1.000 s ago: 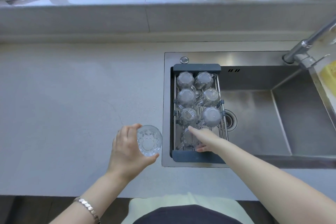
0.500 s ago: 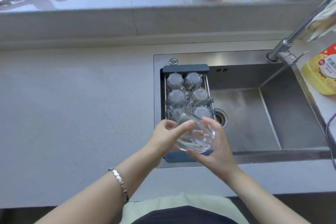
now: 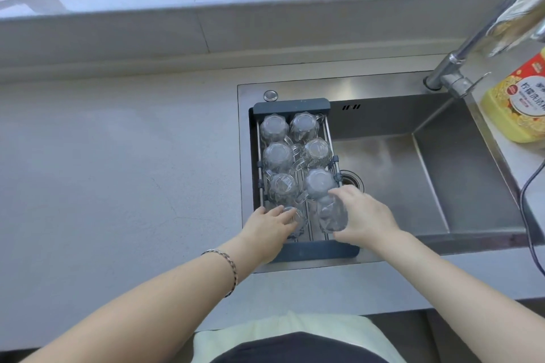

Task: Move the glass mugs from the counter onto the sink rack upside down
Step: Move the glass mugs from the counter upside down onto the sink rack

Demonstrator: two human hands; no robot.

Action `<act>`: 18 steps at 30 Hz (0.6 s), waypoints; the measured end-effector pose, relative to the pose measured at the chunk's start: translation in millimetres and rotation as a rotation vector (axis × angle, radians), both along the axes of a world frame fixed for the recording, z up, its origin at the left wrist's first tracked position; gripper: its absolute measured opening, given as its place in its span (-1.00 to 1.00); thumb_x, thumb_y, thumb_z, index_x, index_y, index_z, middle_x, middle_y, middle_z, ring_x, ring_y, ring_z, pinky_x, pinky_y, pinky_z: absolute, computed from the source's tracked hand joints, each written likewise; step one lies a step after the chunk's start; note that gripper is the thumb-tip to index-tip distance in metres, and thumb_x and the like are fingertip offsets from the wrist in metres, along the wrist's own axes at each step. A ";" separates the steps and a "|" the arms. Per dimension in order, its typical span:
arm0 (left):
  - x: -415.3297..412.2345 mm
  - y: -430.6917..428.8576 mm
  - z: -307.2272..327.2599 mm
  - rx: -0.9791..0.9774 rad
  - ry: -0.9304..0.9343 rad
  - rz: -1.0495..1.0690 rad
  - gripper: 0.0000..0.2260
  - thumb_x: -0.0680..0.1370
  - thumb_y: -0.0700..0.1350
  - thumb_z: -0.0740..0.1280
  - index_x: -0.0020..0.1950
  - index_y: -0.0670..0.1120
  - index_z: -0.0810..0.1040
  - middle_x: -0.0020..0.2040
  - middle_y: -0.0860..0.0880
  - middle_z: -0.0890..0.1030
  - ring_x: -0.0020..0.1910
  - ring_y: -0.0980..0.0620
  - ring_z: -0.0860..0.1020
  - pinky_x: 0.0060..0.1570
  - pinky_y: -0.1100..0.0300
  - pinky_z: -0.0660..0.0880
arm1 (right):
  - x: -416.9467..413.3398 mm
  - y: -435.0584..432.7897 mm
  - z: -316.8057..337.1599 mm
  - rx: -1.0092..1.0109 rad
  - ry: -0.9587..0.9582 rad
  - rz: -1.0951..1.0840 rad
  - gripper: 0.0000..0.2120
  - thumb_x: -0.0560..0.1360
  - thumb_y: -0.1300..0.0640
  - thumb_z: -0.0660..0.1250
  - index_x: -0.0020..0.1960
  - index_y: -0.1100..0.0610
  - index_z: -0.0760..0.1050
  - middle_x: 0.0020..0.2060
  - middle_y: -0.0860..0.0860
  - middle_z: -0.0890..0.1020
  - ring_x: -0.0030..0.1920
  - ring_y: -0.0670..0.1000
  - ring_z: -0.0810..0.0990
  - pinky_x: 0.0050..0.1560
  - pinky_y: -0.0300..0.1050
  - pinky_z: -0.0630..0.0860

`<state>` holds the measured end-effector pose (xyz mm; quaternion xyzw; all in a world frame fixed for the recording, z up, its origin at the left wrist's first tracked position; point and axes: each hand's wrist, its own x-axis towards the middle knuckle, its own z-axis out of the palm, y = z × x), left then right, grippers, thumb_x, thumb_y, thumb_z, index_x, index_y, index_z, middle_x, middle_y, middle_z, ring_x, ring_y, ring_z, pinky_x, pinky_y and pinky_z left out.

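Two hands were over rack's near end. I had brought last mug off counter into right hand, which gripped it tilted over near-right slot. Left hand curled round near-left mug. Six mugs stood inverted beyond. Rack nearly full. Counter grey, bare; sink steel, soap bottle at right.

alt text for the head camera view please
Two bare hands set glass mugs into the near end of a sink rack: the right hand grips one mug, the left hand touches another. Six upturned mugs fill the rack behind.
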<state>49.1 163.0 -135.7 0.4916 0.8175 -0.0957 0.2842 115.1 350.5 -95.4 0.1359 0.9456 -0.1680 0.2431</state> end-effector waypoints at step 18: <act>7.9 -6.4 -6.8 -0.006 -0.038 0.096 -0.48 0.59 -0.22 0.12 0.52 -0.05 0.03 0.58 -0.05 -0.06 0.53 -0.11 0.07 0.40 -0.02 0.17 | 9.5 -17.7 -46.6 -0.065 0.227 -0.097 -0.36 0.33 0.18 0.42 0.37 -0.02 0.33 0.31 -0.04 0.41 0.23 0.13 0.37 0.10 0.01 0.50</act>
